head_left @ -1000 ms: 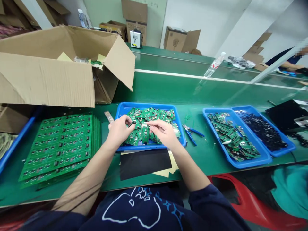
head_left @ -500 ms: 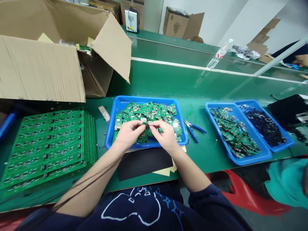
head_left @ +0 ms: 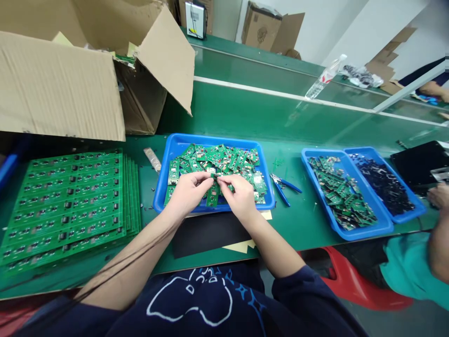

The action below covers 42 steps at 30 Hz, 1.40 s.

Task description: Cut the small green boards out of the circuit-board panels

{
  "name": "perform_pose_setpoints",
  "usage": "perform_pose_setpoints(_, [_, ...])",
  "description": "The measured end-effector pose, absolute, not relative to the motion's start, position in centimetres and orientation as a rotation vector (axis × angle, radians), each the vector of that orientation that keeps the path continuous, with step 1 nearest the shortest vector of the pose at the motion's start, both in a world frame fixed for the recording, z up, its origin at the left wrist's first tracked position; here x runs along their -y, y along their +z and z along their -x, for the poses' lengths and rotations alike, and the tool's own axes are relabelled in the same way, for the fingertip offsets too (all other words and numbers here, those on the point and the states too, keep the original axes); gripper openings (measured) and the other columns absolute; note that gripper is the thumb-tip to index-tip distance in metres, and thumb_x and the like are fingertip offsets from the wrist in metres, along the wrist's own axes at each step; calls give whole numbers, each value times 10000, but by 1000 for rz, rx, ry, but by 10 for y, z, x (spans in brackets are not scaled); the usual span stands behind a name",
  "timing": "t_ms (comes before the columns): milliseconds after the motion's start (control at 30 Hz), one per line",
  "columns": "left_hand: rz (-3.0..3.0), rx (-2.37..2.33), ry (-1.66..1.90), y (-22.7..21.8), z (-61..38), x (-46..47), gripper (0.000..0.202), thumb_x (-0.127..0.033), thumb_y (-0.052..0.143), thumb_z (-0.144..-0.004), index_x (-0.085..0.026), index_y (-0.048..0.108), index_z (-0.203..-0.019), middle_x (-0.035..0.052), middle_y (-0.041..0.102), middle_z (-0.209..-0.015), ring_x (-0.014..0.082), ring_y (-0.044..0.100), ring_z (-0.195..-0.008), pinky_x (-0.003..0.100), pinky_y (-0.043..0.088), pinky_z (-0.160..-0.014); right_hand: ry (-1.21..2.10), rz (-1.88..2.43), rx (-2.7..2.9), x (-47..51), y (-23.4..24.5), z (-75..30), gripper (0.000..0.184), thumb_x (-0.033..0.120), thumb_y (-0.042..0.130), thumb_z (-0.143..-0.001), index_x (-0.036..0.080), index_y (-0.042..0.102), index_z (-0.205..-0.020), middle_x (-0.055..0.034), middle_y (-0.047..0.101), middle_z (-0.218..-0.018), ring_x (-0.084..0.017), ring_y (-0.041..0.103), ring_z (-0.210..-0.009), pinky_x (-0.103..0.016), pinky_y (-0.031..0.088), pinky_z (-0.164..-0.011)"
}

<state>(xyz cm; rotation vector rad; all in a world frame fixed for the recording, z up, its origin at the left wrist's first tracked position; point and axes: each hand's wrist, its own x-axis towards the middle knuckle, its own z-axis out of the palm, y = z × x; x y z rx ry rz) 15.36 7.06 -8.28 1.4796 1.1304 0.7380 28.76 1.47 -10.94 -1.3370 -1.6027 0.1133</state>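
My left hand (head_left: 191,193) and my right hand (head_left: 239,194) meet over the near half of a blue tray (head_left: 162,180) heaped with small green circuit boards (head_left: 217,157). Between them is one small circuit board (head_left: 212,195), its upper end pinched by my left fingertips. My right thumb and forefinger close at the same end, against a tiny dark part (head_left: 216,177). Whether that part is fixed to the board or loose is too small to tell.
Stacked green board panels (head_left: 70,201) lie left, below an open cardboard box (head_left: 59,89). Blue-handled cutters (head_left: 280,189) rest right of the tray. Farther right are a tray of boards (head_left: 345,234) and a tray of black parts (head_left: 409,215), with a co-worker's arm (head_left: 440,238) beside them.
The view has shifted slightly. My hands stay together over the tray, and more of the board between them shows. A co-worker's hand and arm have come into view at the right edge.
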Motion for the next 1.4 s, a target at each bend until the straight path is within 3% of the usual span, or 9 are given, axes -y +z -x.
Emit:
perform_pose_setpoints(500, [-1788, -1169, 720, -83, -153, -66, 255, -369, 519, -712, -150, 646, -691, 11, 648, -668, 157, 548, -637, 243, 407, -610, 194, 1407, 1503, -15, -110, -286, 131, 228, 522, -838, 187, 639, -799, -62, 692, -779, -173, 645, -729, -306, 516, -689])
perform_pose_setpoints(667, [-1783, -1134, 736, -82, -153, -67, 264, -390, 532, -717, -153, 646, -691, 0, 623, -643, 140, 516, -604, 239, 395, -591, 162, 1383, 1544, -15, -110, -287, 146, 229, 494, -852, 191, 630, -887, -63, 683, -821, -171, 629, -754, -318, 509, -731])
perform_pose_setpoints(833, [-1609, -1118, 753, -78, -153, -67, 250, -395, 567, -681, -158, 602, -610, -27, 523, -547, 104, 418, -515, 225, 352, -514, 268, 1360, 1509, -13, -105, -289, 282, 219, 499, -834, 200, 521, -1115, -23, 636, -733, -149, 599, -674, -316, 511, -732])
perform_pose_setpoints(1000, [-1521, -1131, 748, -79, -154, -68, 241, -396, 588, -643, -158, 629, -639, -23, 528, -552, 111, 419, -530, 231, 346, -519, 251, 1367, 1551, -13, -102, -295, 99, 215, 484, -838, 198, 581, -826, -50, 645, -799, -165, 611, -747, -314, 504, -710])
perform_pose_setpoints(1100, [-1520, -1167, 756, -82, -154, -70, 218, -369, 571, -644, -157, 619, -634, -22, 525, -546, 116, 429, -542, 231, 348, -522, 224, 1392, 1600, -12, -100, -297, 118, 201, 458, -854, 198, 569, -813, -56, 608, -796, -173, 585, -784, -336, 493, -747])
perform_pose_setpoints(1300, [-1505, -1192, 853, -84, -153, -71, 184, -330, 538, -667, -166, 555, -586, -40, 458, -520, 94, 378, -500, 215, 311, -482, 162, 1398, 1569, -10, -100, -295, 69, 215, 512, -825, 204, 573, -795, -114, 451, -1169, -215, 534, -1008, -423, 449, -900])
perform_pose_setpoints(1400, [-1505, -1156, 820, -84, -155, -69, 181, -335, 544, -651, -164, 565, -597, -38, 464, -533, 99, 389, -518, 219, 331, -511, 173, 1338, 1591, -12, -101, -293, 71, 193, 502, -826, 208, 563, -793, -100, 546, -1040, -203, 561, -984, -401, 471, -881])
